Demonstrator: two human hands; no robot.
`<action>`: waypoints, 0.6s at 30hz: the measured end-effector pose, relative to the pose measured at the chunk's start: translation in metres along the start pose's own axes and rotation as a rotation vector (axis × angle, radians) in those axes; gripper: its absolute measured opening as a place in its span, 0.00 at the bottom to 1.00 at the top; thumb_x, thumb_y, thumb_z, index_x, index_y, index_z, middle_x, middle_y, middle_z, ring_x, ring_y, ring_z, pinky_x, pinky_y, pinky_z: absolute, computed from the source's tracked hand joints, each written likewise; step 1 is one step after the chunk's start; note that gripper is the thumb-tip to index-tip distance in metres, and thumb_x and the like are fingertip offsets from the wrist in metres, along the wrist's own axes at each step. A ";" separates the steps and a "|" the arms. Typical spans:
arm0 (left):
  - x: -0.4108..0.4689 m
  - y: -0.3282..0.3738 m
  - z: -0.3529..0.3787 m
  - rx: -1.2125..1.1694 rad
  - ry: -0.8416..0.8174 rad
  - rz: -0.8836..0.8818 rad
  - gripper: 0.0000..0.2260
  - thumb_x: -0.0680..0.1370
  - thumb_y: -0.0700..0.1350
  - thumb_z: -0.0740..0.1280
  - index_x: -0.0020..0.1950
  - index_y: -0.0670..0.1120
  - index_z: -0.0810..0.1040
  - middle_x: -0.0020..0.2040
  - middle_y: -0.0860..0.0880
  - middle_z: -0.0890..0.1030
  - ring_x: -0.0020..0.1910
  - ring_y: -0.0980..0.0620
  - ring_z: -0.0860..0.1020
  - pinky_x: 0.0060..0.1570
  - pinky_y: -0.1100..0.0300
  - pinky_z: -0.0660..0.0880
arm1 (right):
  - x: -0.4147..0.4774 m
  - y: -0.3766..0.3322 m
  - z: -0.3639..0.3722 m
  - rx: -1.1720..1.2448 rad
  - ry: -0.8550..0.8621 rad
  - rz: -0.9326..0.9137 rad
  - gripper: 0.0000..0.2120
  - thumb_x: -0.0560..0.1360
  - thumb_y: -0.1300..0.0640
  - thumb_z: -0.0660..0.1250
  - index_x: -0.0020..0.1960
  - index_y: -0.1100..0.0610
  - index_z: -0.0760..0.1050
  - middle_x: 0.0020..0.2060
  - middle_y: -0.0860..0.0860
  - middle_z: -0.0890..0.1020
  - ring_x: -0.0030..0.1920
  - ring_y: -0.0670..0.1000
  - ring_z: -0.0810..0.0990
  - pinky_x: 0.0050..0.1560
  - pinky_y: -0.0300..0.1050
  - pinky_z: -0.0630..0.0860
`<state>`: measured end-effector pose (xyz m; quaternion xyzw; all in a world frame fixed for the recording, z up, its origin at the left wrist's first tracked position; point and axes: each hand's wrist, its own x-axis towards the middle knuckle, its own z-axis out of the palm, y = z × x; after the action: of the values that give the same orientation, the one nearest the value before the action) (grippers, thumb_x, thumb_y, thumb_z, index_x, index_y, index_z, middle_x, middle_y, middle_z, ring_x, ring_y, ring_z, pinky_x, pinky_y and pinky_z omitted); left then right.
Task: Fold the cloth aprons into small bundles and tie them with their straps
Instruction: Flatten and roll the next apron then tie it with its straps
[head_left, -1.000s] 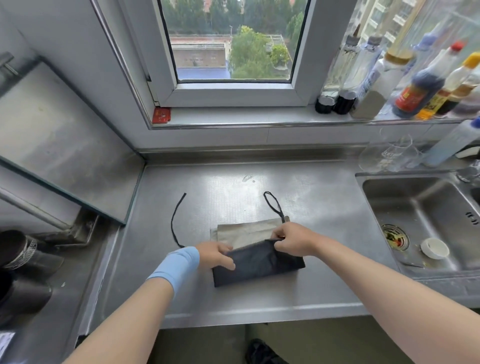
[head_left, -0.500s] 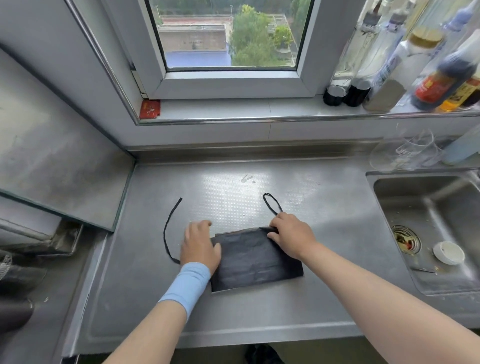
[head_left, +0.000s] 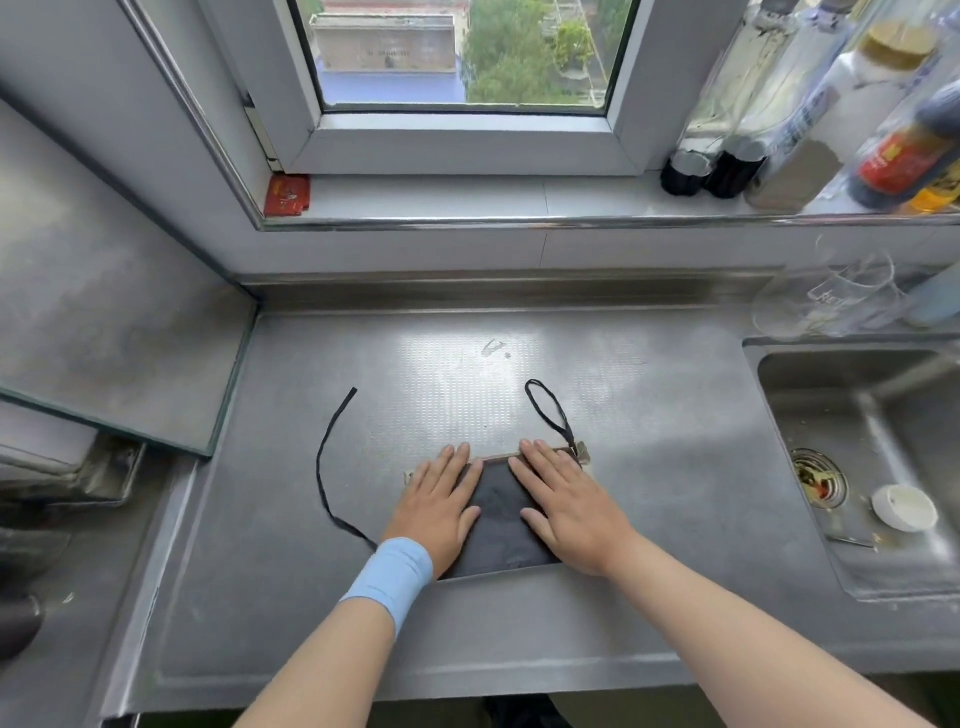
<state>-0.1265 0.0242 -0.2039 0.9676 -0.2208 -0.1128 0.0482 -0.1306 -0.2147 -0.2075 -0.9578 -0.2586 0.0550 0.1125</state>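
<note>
A dark folded apron (head_left: 501, 522) lies flat on the steel counter (head_left: 649, 415), with a tan edge showing along its far side. My left hand (head_left: 441, 501), with a blue wristband, presses flat on its left part. My right hand (head_left: 563, 496) presses flat on its right part, fingers straight. One black strap (head_left: 324, 457) curves away to the left of the bundle. A second strap (head_left: 548, 410) forms a loop beyond the bundle's far right corner.
A sink (head_left: 872, 467) with a white lid (head_left: 904, 508) lies to the right. Bottles (head_left: 810, 130) line the windowsill, and a glass jug (head_left: 836, 296) stands behind the sink. A glass stove cover (head_left: 104, 322) leans at the left.
The dark half of the apron was folded over the tan half. Both hands then moved onto the bundle and flattened out on top of it.
</note>
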 end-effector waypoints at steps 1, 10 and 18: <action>0.000 -0.006 0.000 0.016 0.005 -0.004 0.27 0.77 0.55 0.53 0.75 0.48 0.61 0.75 0.47 0.66 0.73 0.47 0.64 0.70 0.49 0.56 | 0.003 0.001 -0.002 0.019 0.021 0.005 0.27 0.81 0.46 0.54 0.77 0.53 0.63 0.78 0.53 0.61 0.78 0.54 0.59 0.76 0.50 0.56; 0.016 0.013 -0.045 -0.066 -0.056 0.176 0.35 0.67 0.37 0.65 0.70 0.60 0.63 0.68 0.50 0.64 0.66 0.47 0.62 0.65 0.53 0.61 | 0.068 0.017 -0.055 0.058 0.033 0.671 0.17 0.76 0.48 0.67 0.61 0.55 0.73 0.56 0.55 0.74 0.54 0.58 0.77 0.49 0.52 0.76; 0.037 0.025 -0.053 -0.122 -0.210 0.147 0.28 0.69 0.37 0.63 0.65 0.59 0.70 0.60 0.50 0.67 0.57 0.47 0.67 0.55 0.53 0.72 | 0.118 0.032 -0.094 0.865 0.030 0.825 0.12 0.78 0.53 0.64 0.37 0.53 0.74 0.36 0.50 0.81 0.36 0.53 0.78 0.34 0.42 0.69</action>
<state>-0.0913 -0.0119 -0.1561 0.9269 -0.2875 -0.2229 0.0919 0.0019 -0.1994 -0.1303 -0.8470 0.1822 0.1811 0.4654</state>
